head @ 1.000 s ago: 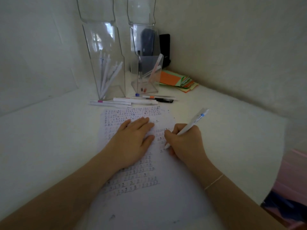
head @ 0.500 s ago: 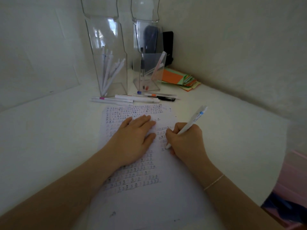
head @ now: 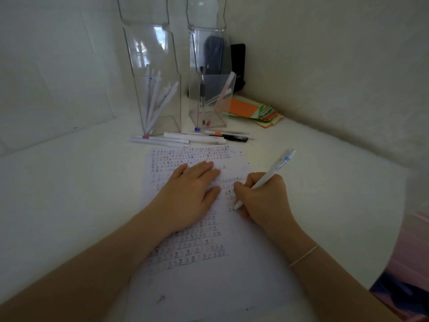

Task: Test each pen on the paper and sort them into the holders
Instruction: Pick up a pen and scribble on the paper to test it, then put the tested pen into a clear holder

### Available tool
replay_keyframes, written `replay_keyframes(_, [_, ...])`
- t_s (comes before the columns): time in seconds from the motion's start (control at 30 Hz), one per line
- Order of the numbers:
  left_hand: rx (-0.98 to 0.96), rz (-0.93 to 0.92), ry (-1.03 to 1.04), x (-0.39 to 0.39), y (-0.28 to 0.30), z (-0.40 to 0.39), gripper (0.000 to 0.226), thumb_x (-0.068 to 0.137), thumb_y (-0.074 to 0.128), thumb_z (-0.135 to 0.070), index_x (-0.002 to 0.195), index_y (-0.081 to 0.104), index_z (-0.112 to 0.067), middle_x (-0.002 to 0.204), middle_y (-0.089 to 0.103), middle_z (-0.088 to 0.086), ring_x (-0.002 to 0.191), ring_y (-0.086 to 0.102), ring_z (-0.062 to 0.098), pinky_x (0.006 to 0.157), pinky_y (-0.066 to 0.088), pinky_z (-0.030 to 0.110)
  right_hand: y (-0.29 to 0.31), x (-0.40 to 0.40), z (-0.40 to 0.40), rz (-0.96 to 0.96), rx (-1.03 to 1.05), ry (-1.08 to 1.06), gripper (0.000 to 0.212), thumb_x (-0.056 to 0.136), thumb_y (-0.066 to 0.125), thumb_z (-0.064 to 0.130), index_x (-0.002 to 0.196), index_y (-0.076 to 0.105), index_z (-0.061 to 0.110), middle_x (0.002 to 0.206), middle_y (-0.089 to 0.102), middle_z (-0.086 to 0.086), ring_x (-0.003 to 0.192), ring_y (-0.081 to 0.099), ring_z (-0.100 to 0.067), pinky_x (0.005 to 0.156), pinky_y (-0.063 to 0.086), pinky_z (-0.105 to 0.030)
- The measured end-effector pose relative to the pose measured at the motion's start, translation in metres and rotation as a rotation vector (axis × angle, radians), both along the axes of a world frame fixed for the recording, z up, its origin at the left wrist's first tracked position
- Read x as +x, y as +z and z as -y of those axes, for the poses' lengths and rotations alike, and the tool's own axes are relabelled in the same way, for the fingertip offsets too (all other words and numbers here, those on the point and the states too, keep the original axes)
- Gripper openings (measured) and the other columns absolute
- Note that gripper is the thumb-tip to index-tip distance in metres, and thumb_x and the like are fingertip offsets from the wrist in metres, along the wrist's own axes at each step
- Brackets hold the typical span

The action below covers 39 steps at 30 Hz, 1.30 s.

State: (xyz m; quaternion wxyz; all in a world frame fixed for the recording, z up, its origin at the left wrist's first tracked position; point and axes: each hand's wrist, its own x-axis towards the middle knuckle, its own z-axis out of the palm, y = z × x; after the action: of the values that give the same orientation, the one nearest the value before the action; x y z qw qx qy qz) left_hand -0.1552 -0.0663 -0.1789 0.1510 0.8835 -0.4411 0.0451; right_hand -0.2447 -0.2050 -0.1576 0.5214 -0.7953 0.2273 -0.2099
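A white sheet of paper (head: 209, 282) covered with rows of small marks lies in front of me. My left hand (head: 188, 198) rests flat on it, fingers together. My right hand (head: 262, 198) grips a white pen (head: 276, 169) with a blue label, tip touching the paper near the marks. Two tall clear holders stand at the back: the left holder (head: 155, 66) has several white pens, the right holder (head: 209, 96) has a few pens. Several loose pens (head: 192, 137) lie in a row on the table before the holders.
A stack of orange and green paper slips (head: 255, 110) sits at the back right by the wall. A dark object (head: 238, 63) stands behind the right holder. Walls close in at the left and right. The table edge curves down at the far right.
The right hand has shifted slightly down the paper with the pen tip on it. The left hand stays flat. The view has moved a little.
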Motion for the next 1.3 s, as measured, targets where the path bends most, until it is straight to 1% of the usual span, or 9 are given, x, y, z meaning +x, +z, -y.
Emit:
replay_keyframes(0.23, [-0.066, 0.046, -0.009, -0.003, 0.005, -0.002, 0.059, 0.089, 0.021, -0.050, 0.132, 0.049, -0.022, 0.145, 0.041, 0.000, 0.134, 0.034, 0.012, 0.114, 0.009, 0.034, -0.004, 0.002, 0.002, 0.041, -0.228, -0.033, 0.036, 0.080, 0.061, 0.004, 0.052, 0.039, 0.005, 0.051, 0.044, -0.022, 0.046, 0.040, -0.017, 0.045, 0.031, -0.022])
replay_keyframes(0.4, [-0.178, 0.309, -0.127, -0.014, 0.019, -0.001, 0.032, 0.093, 0.041, -0.033, 0.094, 0.068, -0.016, 0.102, 0.066, 0.001, 0.092, 0.060, 0.018, 0.096, 0.034, 0.035, 0.003, -0.001, 0.010, 0.181, 0.112, 0.034, 0.031, 0.077, 0.075, 0.012, 0.065, 0.056, -0.009, 0.044, 0.057, -0.001, 0.034, 0.043, -0.004, 0.039, 0.034, -0.015])
replay_keyframes(0.57, [-0.193, 0.273, -0.192, -0.018, 0.020, 0.000, 0.042, 0.093, 0.039, -0.047, 0.102, 0.068, -0.019, 0.103, 0.064, -0.005, 0.097, 0.058, 0.013, 0.102, 0.031, 0.040, 0.009, -0.008, 0.010, 0.265, 0.360, 0.256, 0.028, 0.074, 0.071, 0.021, 0.065, 0.064, -0.006, 0.057, 0.061, -0.019, 0.044, 0.052, -0.023, 0.043, 0.045, -0.025])
replay_keyframes(0.73, [-0.307, 0.263, -0.215, -0.012, 0.015, 0.002, 0.033, 0.093, 0.044, -0.040, 0.090, 0.070, -0.020, 0.095, 0.065, -0.009, 0.090, 0.058, 0.007, 0.105, 0.028, 0.037, 0.017, -0.007, 0.009, 0.276, 0.446, 0.267, 0.038, 0.082, 0.062, 0.035, 0.064, 0.068, 0.002, 0.064, 0.064, -0.016, 0.036, 0.044, -0.018, 0.037, 0.034, -0.022])
replay_keyframes(0.87, [-0.363, 0.256, -0.197, -0.010, 0.012, 0.004, 0.033, 0.093, 0.044, -0.040, 0.087, 0.069, -0.019, 0.090, 0.065, -0.009, 0.085, 0.057, 0.006, 0.105, 0.029, 0.034, 0.028, -0.011, 0.020, 0.333, 1.025, 0.319, 0.064, 0.079, 0.043, 0.062, 0.060, 0.067, 0.006, 0.067, 0.062, -0.011, 0.048, 0.047, -0.019, 0.045, 0.039, -0.024])
replay_keyframes(0.97, [-0.342, 0.265, -0.189, -0.007, 0.011, 0.003, 0.035, 0.093, 0.043, -0.040, 0.086, 0.069, -0.019, 0.090, 0.065, -0.009, 0.083, 0.059, 0.008, 0.104, 0.030, 0.034, 0.027, -0.013, 0.023, 0.352, 1.194, 0.359, 0.060, 0.083, 0.044, 0.059, 0.066, 0.063, 0.005, 0.069, 0.056, -0.011, 0.058, 0.045, -0.019, 0.053, 0.036, -0.026])
replay_keyframes(1.1, [-0.306, 0.264, -0.181, -0.004, 0.010, 0.002, 0.036, 0.093, 0.042, -0.041, 0.086, 0.070, -0.019, 0.090, 0.066, -0.009, 0.084, 0.060, 0.008, 0.103, 0.029, 0.036, 0.025, -0.012, 0.024, 0.351, 1.185, 0.360, 0.047, 0.087, 0.044, 0.045, 0.066, 0.059, 0.007, 0.070, 0.051, -0.010, 0.053, 0.039, -0.018, 0.051, 0.036, -0.026])
replay_keyframes(1.23, [-0.315, 0.251, -0.148, 0.000, 0.014, -0.001, 0.036, 0.092, 0.042, -0.043, 0.085, 0.069, -0.020, 0.089, 0.066, -0.011, 0.084, 0.060, 0.007, 0.103, 0.029, 0.035, 0.028, -0.008, 0.023, 0.338, 1.182, 0.320, 0.055, 0.081, 0.047, 0.056, 0.066, 0.063, 0.006, 0.071, 0.058, -0.010, 0.058, 0.049, -0.019, 0.054, 0.043, -0.026])
replay_keyframes(1.3, [-0.351, 0.217, -0.083, 0.009, 0.021, -0.006, 0.039, 0.090, 0.041, -0.047, 0.086, 0.070, -0.021, 0.091, 0.067, -0.011, 0.086, 0.060, 0.007, 0.102, 0.031, 0.036, 0.040, 0.002, 0.019, 0.266, 0.952, 0.295, 0.038, 0.088, 0.051, 0.038, 0.069, 0.062, 0.006, 0.075, 0.059, -0.009, 0.061, 0.052, -0.016, 0.057, 0.045, -0.026])
